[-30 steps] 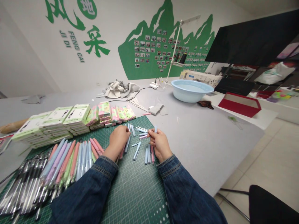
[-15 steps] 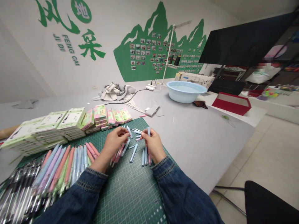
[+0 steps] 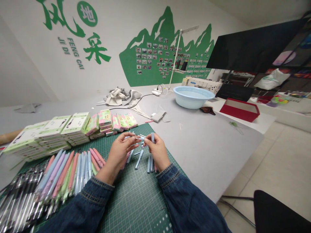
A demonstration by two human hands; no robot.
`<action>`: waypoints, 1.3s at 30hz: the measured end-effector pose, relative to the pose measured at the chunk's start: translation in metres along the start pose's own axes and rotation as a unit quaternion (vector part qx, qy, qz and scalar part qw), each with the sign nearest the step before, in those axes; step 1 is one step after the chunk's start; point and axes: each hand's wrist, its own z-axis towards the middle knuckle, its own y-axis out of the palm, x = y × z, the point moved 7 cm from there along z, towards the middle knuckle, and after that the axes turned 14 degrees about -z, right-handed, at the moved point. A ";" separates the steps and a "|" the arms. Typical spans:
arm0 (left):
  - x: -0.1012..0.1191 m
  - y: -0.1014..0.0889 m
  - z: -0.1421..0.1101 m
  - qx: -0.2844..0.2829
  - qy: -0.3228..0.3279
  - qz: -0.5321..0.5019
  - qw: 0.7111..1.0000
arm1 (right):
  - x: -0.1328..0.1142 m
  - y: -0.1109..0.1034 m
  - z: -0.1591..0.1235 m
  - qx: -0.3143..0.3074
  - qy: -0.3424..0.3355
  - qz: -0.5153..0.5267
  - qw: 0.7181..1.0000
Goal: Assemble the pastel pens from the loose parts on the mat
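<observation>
Above the green cutting mat (image 3: 131, 200), my left hand (image 3: 119, 150) pinches a slim pen part (image 3: 136, 137), whose exact kind is too small to make out. My right hand (image 3: 159, 152) is closed around a light blue pen barrel (image 3: 153, 137) that points up between thumb and fingers. The fingertips of both hands are close together, nearly meeting. Below them a blue pen piece (image 3: 139, 160) lies on the mat. More blue and pink pen pieces (image 3: 149, 164) lie beside my right wrist, and others are partly hidden behind my left hand.
At left lie rows of coloured pens (image 3: 58, 174) and clear, black-gripped pens (image 3: 17, 200). Stacked white-green boxes (image 3: 75, 127) and small pink-green boxes (image 3: 105, 118) stand behind them. Further back are grey cloth (image 3: 116, 97), a blue basin (image 3: 193, 98) and a red box (image 3: 239, 110).
My left hand has moved right, bringing the slim pen part up to my right hand. The right hand still holds the blue barrel, shifted slightly left.
</observation>
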 end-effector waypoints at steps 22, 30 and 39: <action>0.004 0.017 -0.008 -0.083 0.128 0.288 0.945 | 0.008 0.006 0.000 -0.011 0.004 0.017 1.000; 0.007 0.024 -0.018 -0.061 0.175 0.331 0.925 | 0.013 0.011 -0.001 -0.038 0.029 0.077 0.996; 0.011 0.024 -0.018 -0.064 0.174 0.347 0.919 | 0.014 0.008 0.001 -0.026 0.014 0.044 0.999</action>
